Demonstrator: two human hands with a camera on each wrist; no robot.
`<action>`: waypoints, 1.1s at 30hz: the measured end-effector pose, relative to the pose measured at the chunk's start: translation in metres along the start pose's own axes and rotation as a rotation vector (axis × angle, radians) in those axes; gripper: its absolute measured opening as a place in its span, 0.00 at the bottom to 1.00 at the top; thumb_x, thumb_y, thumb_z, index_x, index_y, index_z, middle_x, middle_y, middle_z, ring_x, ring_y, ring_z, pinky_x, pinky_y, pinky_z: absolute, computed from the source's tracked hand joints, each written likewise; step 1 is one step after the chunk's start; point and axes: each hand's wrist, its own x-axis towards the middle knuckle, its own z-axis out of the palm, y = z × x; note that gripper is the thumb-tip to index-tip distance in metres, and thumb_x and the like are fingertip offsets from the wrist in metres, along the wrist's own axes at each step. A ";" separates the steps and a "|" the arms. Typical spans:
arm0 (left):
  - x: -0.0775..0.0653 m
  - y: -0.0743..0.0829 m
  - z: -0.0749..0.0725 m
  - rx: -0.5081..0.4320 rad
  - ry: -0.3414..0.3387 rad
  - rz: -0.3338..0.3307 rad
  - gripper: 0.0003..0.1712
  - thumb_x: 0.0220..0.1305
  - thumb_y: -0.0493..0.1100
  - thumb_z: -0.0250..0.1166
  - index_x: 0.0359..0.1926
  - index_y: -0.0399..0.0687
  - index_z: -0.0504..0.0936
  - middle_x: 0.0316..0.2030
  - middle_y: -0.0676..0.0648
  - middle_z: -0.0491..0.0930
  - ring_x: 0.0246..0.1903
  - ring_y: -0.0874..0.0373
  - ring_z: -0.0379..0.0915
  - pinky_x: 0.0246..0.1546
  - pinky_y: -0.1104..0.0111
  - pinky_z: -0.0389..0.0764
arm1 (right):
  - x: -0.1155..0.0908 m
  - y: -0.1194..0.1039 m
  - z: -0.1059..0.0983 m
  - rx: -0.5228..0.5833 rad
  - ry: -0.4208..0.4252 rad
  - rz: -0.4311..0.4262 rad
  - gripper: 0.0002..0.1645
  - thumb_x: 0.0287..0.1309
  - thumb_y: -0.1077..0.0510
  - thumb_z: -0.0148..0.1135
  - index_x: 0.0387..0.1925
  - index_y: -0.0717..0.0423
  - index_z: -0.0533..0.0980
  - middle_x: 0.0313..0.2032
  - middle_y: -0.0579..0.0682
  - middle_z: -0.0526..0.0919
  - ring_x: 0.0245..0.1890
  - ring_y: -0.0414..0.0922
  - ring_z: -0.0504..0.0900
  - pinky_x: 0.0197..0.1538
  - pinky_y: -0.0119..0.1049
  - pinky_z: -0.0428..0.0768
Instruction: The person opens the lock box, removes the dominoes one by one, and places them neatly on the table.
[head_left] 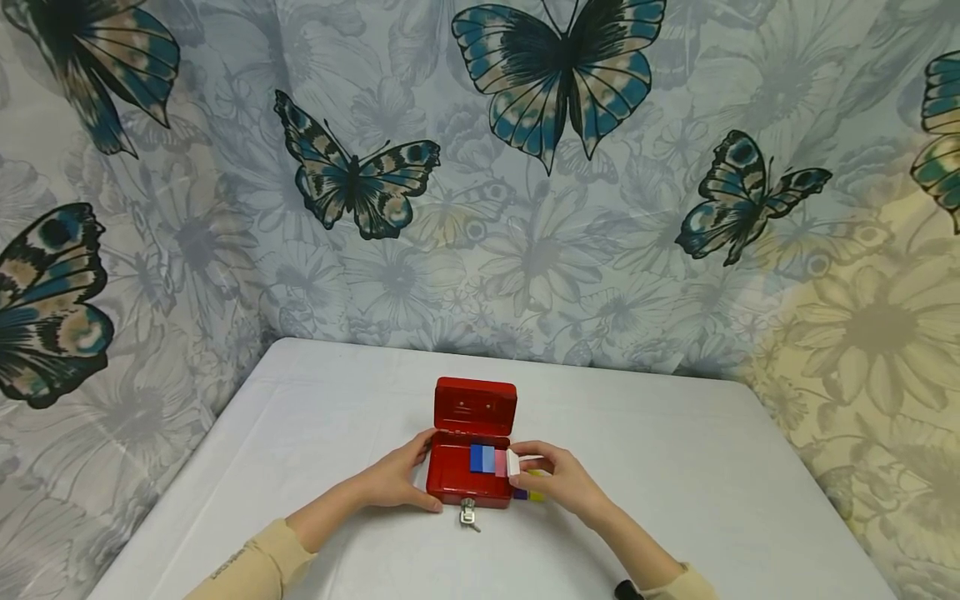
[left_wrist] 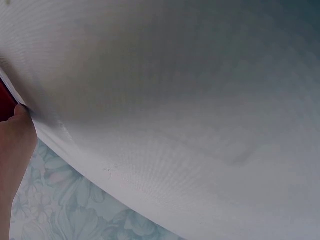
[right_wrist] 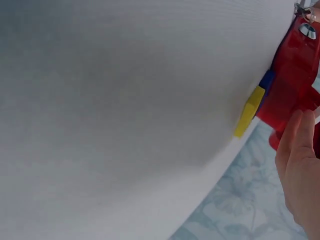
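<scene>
At the red box (head_left: 448,475), white block (head_left: 513,463) in right hand (head_left: 558,477)

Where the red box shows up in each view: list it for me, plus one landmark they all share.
Head: the red box is at lower centre, open.
Left wrist: only a sliver of it, at the left edge, slightly above mid-height.
Right wrist: upper right, cut off by the picture's edge.
Shared landmark: the white tabletop.
</scene>
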 end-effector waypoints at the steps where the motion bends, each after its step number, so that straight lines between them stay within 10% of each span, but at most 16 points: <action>1: 0.000 0.000 0.000 0.000 0.000 -0.003 0.63 0.46 0.50 0.79 0.74 0.43 0.49 0.70 0.41 0.59 0.68 0.45 0.59 0.65 0.53 0.66 | -0.001 0.001 -0.001 0.000 0.004 0.006 0.30 0.56 0.53 0.71 0.58 0.57 0.75 0.55 0.53 0.77 0.50 0.49 0.78 0.47 0.41 0.84; 33: 0.000 -0.002 0.000 -0.002 -0.004 -0.010 0.63 0.46 0.51 0.79 0.75 0.45 0.49 0.71 0.41 0.58 0.68 0.44 0.59 0.65 0.53 0.66 | -0.012 0.029 -0.038 -0.217 0.037 0.027 0.29 0.49 0.54 0.75 0.53 0.56 0.78 0.46 0.48 0.81 0.45 0.46 0.79 0.47 0.37 0.79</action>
